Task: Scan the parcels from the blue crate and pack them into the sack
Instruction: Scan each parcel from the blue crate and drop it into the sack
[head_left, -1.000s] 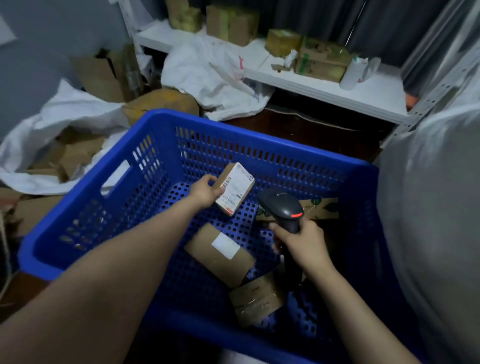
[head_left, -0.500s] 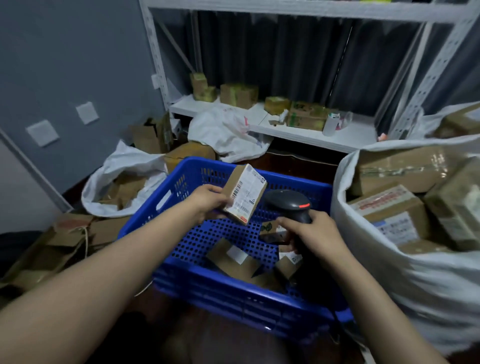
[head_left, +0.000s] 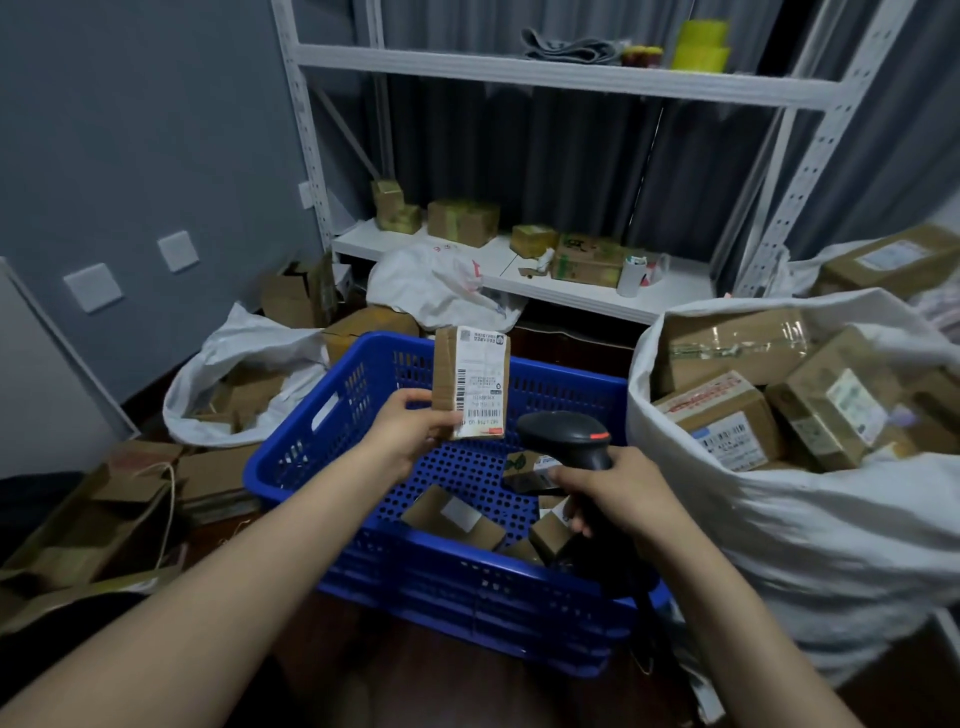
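Left hand (head_left: 410, 431) pinching upright parcel (head_left: 471, 388) by its lower edge, long axis vertical, label facing back, just above-left of scanner (head_left: 569, 439) wrapped in right hand (head_left: 618, 493), sack (head_left: 779, 525) open beyond right hand, blue crate (head_left: 462, 577) beneath both.

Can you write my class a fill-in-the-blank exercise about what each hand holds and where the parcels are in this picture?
1. The left hand holds a parcel with its ____ facing the camera.
2. The right hand grips a black ____.
3. The crate is coloured ____.
4. The sack stands to the ____ of the crate.

Missing words: label; scanner; blue; right
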